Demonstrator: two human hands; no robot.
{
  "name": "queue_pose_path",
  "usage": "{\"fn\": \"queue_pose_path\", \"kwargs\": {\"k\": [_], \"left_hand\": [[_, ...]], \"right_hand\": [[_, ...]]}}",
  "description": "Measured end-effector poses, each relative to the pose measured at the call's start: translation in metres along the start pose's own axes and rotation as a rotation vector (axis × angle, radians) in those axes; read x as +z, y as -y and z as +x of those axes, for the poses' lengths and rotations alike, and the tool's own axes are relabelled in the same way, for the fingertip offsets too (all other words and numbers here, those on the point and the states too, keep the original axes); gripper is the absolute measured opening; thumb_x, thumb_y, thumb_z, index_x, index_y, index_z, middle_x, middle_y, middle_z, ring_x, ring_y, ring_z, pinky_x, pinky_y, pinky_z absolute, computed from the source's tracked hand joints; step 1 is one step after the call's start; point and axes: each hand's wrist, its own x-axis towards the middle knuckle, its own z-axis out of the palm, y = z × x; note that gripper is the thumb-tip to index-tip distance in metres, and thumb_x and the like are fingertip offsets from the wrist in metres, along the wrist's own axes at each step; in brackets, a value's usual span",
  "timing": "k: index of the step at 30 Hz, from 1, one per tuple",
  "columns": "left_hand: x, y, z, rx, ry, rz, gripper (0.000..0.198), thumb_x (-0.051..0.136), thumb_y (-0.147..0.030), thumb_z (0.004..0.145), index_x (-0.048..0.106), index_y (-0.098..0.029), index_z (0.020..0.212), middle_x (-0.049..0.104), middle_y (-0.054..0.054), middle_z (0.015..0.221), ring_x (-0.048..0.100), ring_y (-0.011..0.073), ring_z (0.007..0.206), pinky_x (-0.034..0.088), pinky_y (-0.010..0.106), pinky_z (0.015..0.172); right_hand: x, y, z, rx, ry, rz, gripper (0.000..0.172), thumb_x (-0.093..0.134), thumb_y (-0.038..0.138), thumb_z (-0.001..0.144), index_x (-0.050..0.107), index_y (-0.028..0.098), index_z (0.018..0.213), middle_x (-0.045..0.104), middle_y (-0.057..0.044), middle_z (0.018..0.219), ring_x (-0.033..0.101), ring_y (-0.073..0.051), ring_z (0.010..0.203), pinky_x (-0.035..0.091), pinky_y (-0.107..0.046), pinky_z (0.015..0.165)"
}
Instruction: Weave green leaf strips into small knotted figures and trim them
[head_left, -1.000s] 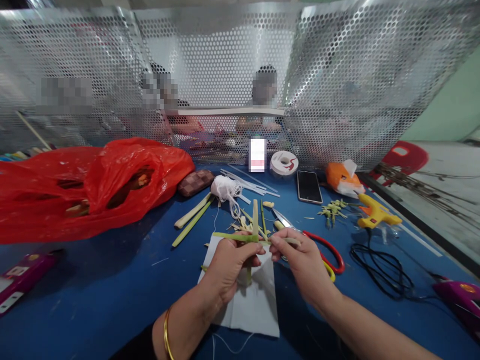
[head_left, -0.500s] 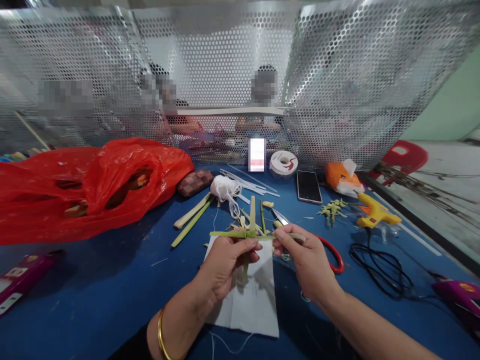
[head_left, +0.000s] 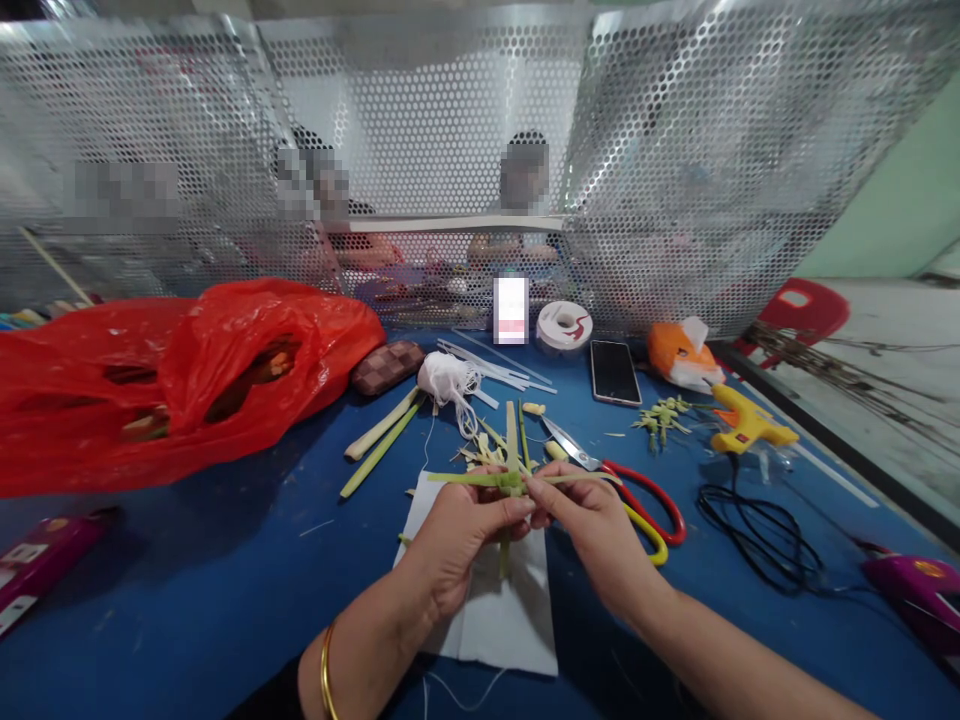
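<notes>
Between my hands is a small cross of woven green leaf strips, its ends pointing up, down, left and right. My left hand pinches it near the centre, thumb on top. With thumb and fingertips my right hand grips the same leaf strips just right of the crossing; some fingertips are hidden behind. Below them a white paper sheet lies on the blue table. Scissors with red and yellow handles rest beside my right hand. Leaf scraps are scattered behind the cross.
A red plastic bag covers the left side. White string, two cut stalks, a ribbon roll, a phone, a tissue pack and a yellow glue gun with black cord surround the work. A perforated metal screen stands behind.
My right hand has slid left, closer to the crossing, and my left hand has shifted slightly right. The cross sits a little lower. More of the scissors' handles now shows.
</notes>
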Motion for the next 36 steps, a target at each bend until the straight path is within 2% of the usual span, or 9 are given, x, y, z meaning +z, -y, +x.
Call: {"fn": "queue_pose_path", "kwargs": {"k": [9,13,18,25,32,36], "left_hand": [[0.005,0.000,0.003,-0.003,-0.081,-0.006,0.020,0.083,-0.028,0.064,0.075,-0.013,0.075,0.067,0.004,0.072,0.053,0.0081,0.056,0.043,0.022,0.060],[0.005,0.003,0.004,-0.005,-0.076,-0.039,0.024,0.083,-0.033,0.066,0.072,-0.012,0.067,0.062,0.002,0.066,0.054,0.0088,0.055,0.045,0.023,0.061],[0.002,0.008,0.005,-0.030,-0.063,-0.067,0.028,0.083,-0.036,0.067,0.071,-0.011,0.072,0.062,0.002,0.068,0.055,0.0081,0.056,0.047,0.022,0.061],[0.007,0.007,0.005,-0.006,-0.143,-0.042,0.032,0.084,-0.039,0.065,0.067,-0.012,0.069,0.063,0.001,0.065,0.056,0.0090,0.053,0.047,0.024,0.059],[0.007,0.009,0.004,0.016,-0.162,0.000,0.032,0.080,-0.042,0.068,0.065,-0.014,0.069,0.063,0.001,0.064,0.057,0.0107,0.054,0.047,0.026,0.060],[0.006,0.011,0.005,0.034,-0.176,0.010,0.030,0.079,-0.041,0.069,0.065,-0.014,0.067,0.064,0.002,0.063,0.057,0.0112,0.055,0.047,0.027,0.061]], "right_hand": [[0.001,-0.003,-0.001,-0.023,-0.046,-0.057,0.031,0.074,0.045,0.075,0.068,0.018,0.061,0.060,0.000,0.061,0.055,-0.014,0.058,0.047,-0.026,0.057],[0.000,-0.004,-0.001,-0.012,-0.034,-0.048,0.030,0.073,0.044,0.077,0.065,0.018,0.063,0.064,-0.001,0.061,0.056,-0.014,0.058,0.047,-0.026,0.058],[-0.001,-0.005,-0.002,-0.010,-0.024,-0.051,0.030,0.073,0.044,0.077,0.065,0.018,0.063,0.063,-0.001,0.061,0.056,-0.014,0.057,0.046,-0.026,0.058],[0.004,-0.002,-0.004,-0.012,-0.020,-0.022,0.029,0.072,0.043,0.076,0.063,0.019,0.062,0.061,0.000,0.059,0.054,-0.014,0.055,0.045,-0.026,0.055],[0.000,0.002,-0.011,-0.224,-0.038,-0.313,0.024,0.063,0.031,0.083,0.061,0.020,0.062,0.058,0.000,0.061,0.052,-0.015,0.059,0.042,-0.026,0.057],[-0.001,0.001,-0.011,-0.296,-0.026,-0.392,0.024,0.061,0.031,0.085,0.062,0.020,0.064,0.060,-0.001,0.063,0.053,-0.016,0.061,0.042,-0.027,0.059]]}}
